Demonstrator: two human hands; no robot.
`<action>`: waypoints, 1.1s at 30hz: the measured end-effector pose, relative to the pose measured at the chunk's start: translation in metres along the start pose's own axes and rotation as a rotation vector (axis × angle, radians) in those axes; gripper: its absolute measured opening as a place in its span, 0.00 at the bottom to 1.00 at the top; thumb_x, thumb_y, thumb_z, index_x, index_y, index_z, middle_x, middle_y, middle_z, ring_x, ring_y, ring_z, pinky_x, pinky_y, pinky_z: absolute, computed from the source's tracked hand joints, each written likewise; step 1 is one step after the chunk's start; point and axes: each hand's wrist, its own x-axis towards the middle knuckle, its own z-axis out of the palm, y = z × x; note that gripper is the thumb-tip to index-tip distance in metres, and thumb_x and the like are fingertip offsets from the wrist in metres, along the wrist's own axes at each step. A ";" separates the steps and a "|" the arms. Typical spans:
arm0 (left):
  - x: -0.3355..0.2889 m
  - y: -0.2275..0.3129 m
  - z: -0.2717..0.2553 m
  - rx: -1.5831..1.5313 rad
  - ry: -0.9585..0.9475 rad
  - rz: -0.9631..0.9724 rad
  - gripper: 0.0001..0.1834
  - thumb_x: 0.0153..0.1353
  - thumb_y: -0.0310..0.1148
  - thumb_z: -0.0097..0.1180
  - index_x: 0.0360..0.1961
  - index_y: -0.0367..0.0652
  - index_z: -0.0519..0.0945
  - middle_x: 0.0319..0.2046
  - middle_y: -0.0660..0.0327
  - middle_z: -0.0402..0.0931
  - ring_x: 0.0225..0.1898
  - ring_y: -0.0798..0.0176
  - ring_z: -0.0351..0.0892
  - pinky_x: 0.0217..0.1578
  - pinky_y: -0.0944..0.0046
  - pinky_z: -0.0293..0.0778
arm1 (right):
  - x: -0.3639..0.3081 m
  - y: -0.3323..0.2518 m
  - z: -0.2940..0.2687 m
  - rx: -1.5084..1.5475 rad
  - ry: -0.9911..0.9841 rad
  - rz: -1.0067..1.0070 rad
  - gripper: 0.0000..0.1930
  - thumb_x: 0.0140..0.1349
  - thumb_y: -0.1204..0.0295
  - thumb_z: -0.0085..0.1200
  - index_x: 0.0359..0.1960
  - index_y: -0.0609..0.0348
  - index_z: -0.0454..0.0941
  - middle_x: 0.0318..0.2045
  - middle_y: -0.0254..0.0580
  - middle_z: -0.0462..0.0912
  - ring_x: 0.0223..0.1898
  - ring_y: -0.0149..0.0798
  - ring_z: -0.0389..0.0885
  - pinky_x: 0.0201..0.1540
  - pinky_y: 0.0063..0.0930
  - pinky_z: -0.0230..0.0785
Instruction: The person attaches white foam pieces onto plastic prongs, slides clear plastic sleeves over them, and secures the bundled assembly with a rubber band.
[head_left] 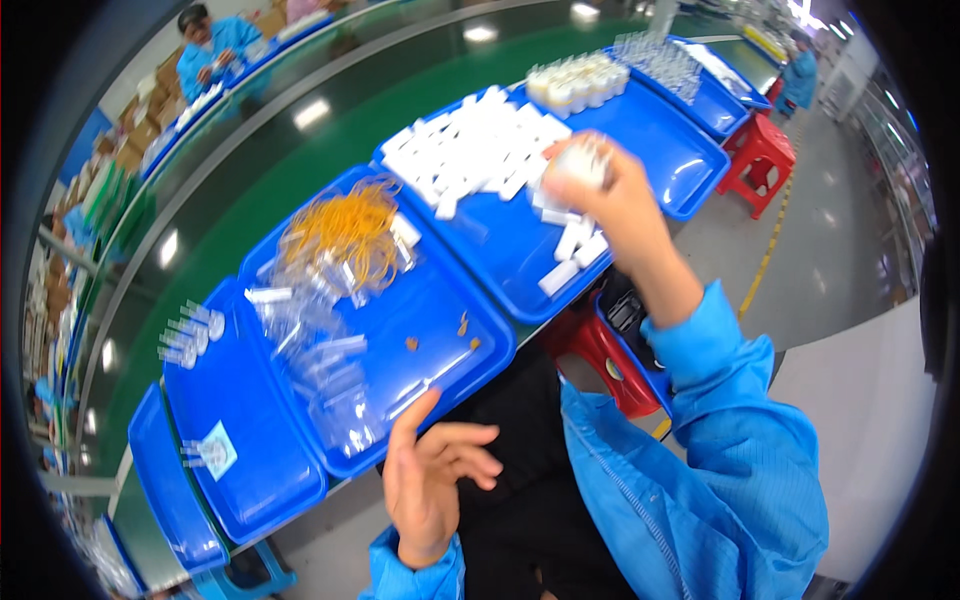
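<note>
My right hand (628, 205) is closed around a cluster of small white pieces (583, 163), blurred by motion, above the right side of a blue tray (495, 255). A heap of white rectangular blocks (470, 145) fills the far part of that tray, and a few loose ones (573, 262) lie below my right wrist. Near the front edge of the neighbouring tray (430, 320), my left hand (430, 485) hovers with fingers apart and nothing in it. Orange rubber bands (345, 232) and clear plastic pieces (335, 385) lie in this tray.
Rows of cream-topped containers (577, 82) and clear pieces (655, 65) stand at the far right. More blue trays (250, 440) line the left, holding small clear parts (197, 335). Red stools (765, 160) stand at right. Co-workers in blue (215, 50) are across the green belt and farther right.
</note>
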 end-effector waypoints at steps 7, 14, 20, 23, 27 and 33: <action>-0.002 -0.001 -0.006 0.047 0.148 0.073 0.30 0.75 0.48 0.31 0.64 0.32 0.60 0.37 0.44 0.79 0.28 0.59 0.80 0.25 0.67 0.77 | 0.128 0.091 -0.207 -0.897 0.478 0.220 0.31 0.45 0.59 0.73 0.49 0.64 0.78 0.42 0.45 0.84 0.42 0.39 0.83 0.46 0.33 0.72; 0.004 0.000 -0.003 -0.028 0.220 0.021 0.28 0.75 0.49 0.35 0.64 0.37 0.64 0.38 0.46 0.79 0.31 0.59 0.79 0.30 0.66 0.77 | 0.139 0.095 -0.150 -0.488 0.084 0.317 0.26 0.50 0.71 0.69 0.51 0.64 0.76 0.42 0.40 0.79 0.38 0.32 0.79 0.40 0.24 0.71; 0.004 0.031 -0.016 0.377 0.296 0.118 0.26 0.71 0.44 0.44 0.60 0.34 0.64 0.37 0.48 0.79 0.31 0.60 0.80 0.30 0.66 0.77 | 0.145 0.106 -0.156 -0.287 -0.098 0.355 0.25 0.57 0.73 0.63 0.55 0.66 0.71 0.48 0.46 0.78 0.44 0.37 0.80 0.49 0.28 0.74; 0.011 0.070 -0.051 0.731 0.421 0.116 0.10 0.63 0.27 0.54 0.44 0.35 0.80 0.36 0.58 0.80 0.36 0.66 0.78 0.33 0.69 0.72 | 0.122 0.099 -0.174 -0.637 -0.001 -0.117 0.20 0.57 0.75 0.61 0.52 0.60 0.74 0.45 0.40 0.78 0.44 0.33 0.79 0.46 0.24 0.72; 0.039 0.093 -0.142 1.188 0.576 0.251 0.09 0.62 0.27 0.57 0.41 0.36 0.82 0.31 0.59 0.81 0.32 0.70 0.79 0.30 0.68 0.72 | 0.075 0.065 -0.120 -0.811 -0.075 -0.329 0.17 0.53 0.82 0.61 0.46 0.61 0.78 0.37 0.36 0.79 0.24 0.21 0.70 0.27 0.17 0.62; 0.105 0.087 -0.223 0.874 0.741 0.076 0.17 0.60 0.30 0.58 0.49 0.33 0.79 0.36 0.55 0.83 0.35 0.61 0.83 0.28 0.63 0.81 | 0.060 0.070 -0.076 -0.993 -0.430 -0.346 0.15 0.53 0.80 0.59 0.45 0.62 0.79 0.34 0.46 0.79 0.25 0.39 0.76 0.30 0.30 0.69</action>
